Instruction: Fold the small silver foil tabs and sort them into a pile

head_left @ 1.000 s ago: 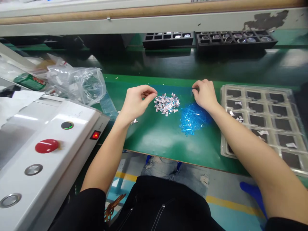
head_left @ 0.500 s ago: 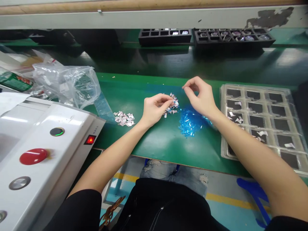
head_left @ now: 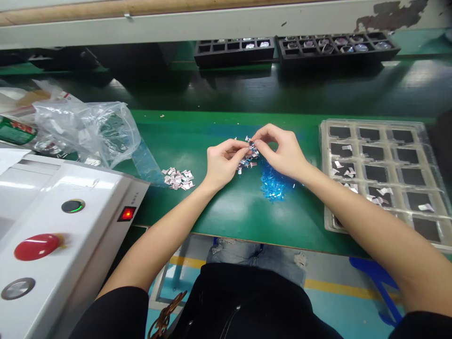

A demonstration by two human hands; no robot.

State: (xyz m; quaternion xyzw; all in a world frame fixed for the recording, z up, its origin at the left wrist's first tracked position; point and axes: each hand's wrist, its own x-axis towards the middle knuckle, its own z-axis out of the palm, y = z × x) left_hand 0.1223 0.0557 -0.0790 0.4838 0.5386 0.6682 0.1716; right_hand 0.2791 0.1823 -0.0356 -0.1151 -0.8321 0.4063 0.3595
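My left hand (head_left: 225,163) is closed in a pinch at the left side of a pile of small white-and-blue flat pieces (head_left: 251,163). Whatever lies between its fingertips is too small to make out. My right hand (head_left: 280,149) also pinches, its fingertips almost meeting the left ones over the pile; its fingers hide what they hold. Below the right hand lies a heap of shiny blue film scraps (head_left: 273,184). Left of my left wrist, a second pile of small whitish pieces (head_left: 178,179) rests on the green mat (head_left: 219,216).
A clear compartment tray (head_left: 376,150) with loose white pieces sits to the right. On the left stands a white machine (head_left: 88,226) with buttons, beside crumpled plastic bags (head_left: 88,127). Black divided trays (head_left: 235,56) line the back.
My right hand has moved left and slightly down, from apart in the air to the left hand's fingertips. My left hand keeps its pinch over the pile. The view has shifted slightly.
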